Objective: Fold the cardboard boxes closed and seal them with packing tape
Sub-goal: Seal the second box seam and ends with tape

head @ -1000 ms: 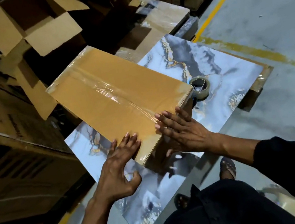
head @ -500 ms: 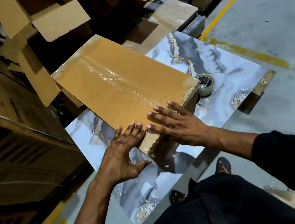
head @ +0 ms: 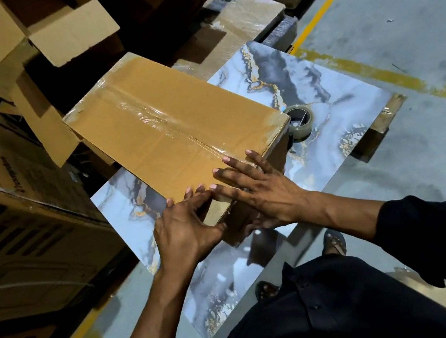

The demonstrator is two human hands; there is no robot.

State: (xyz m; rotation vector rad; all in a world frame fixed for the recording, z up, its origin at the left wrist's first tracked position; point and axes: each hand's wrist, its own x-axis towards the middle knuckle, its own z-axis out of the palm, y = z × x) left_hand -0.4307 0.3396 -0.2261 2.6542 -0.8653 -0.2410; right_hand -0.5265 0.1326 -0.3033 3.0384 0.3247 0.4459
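Since a second ago: both hands had slid closer together at the near corner of the box, fingertips almost meeting; the view had shifted too.
Left hand [head: 183, 229]: fingers straight on the top edge, thumb against the near end face; I saw it pressing, not pinching.
Right hand [head: 261, 191]: spread flat, fingers splayed over the taped near edge.
Box [head: 176, 129]: under both hands on the marbled board [head: 328, 132], running away from them; flaps shut, clear tape along the centre seam.
Handling, my guess: stiff cardboard, slick where taped, weight unknowable; I would grip the bare side walls or underneath, not the glossy strip.
Tape roll [head: 298, 122]: just beyond the right hand, partly tucked behind the box's corner.
Hidden: box contents, its far end and underside; the palms' contact I could not judge.
Farther off: open cartons [head: 57, 28], dim and jumbled.
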